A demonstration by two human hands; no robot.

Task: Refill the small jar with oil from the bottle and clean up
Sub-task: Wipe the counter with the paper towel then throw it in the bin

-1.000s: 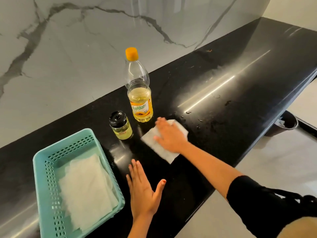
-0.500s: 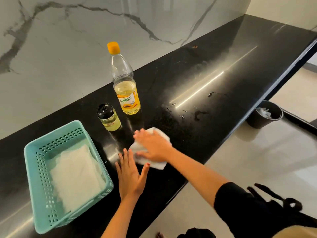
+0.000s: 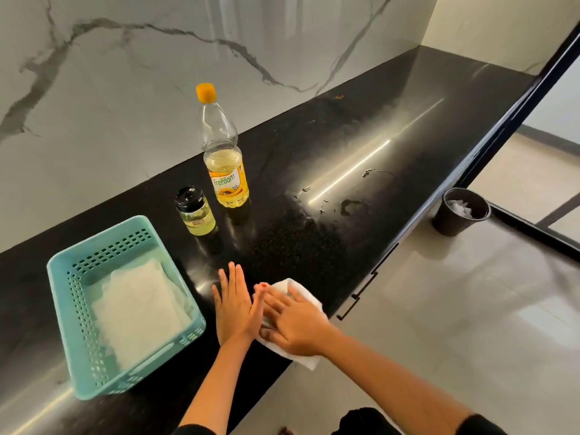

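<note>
The right hand (image 3: pixel 298 324), pressing flat on the white paper towel (image 3: pixel 309 298), has slid back beside the spread left hand (image 3: pixel 233 306) on the black bench (image 3: pixel 314 246). Behind them stand the small black-lidded glass jar (image 3: pixel 196 215) and the clear oil bottle (image 3: pixel 224 171); wet drops (image 3: pixel 351 207) lie further right.

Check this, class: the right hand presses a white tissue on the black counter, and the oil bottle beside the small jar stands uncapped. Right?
No. In the head view the oil bottle beside the small jar wears its orange cap. The right hand presses the white tissue on the counter.
</note>
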